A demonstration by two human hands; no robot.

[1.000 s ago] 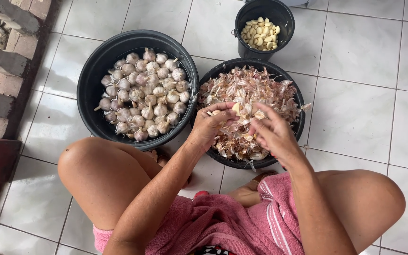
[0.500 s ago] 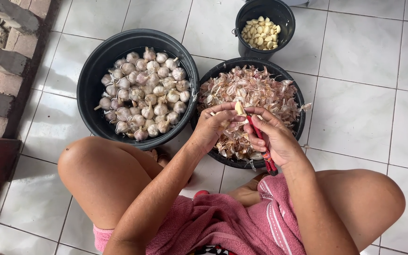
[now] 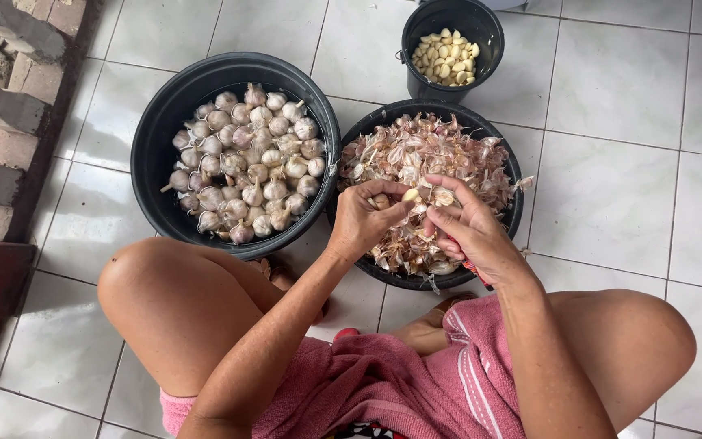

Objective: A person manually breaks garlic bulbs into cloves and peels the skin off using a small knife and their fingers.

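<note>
We pinch a pale, smooth garlic clove point(image 3: 410, 195) in our left hand point(image 3: 365, 221), its long axis lying toward our right hand point(image 3: 469, 232). That hand curls, fingers half closed, beside the clove above the bowl of papery skins point(image 3: 513, 175).

Left hand point(image 3: 365, 219) and right hand point(image 3: 469, 232) pinch a garlic clove point(image 3: 410, 195) — over the basin of skins point(image 3: 481, 130) (black).

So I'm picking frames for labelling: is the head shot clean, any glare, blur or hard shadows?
Head view: soft, even daylight, mild sheen on the white floor tiles; left hand, right hand and garlic clove fairly sharp; whole bulbs crisp; only faint shadows under the black tub; slight wide-angle bend at the edges.
</note>
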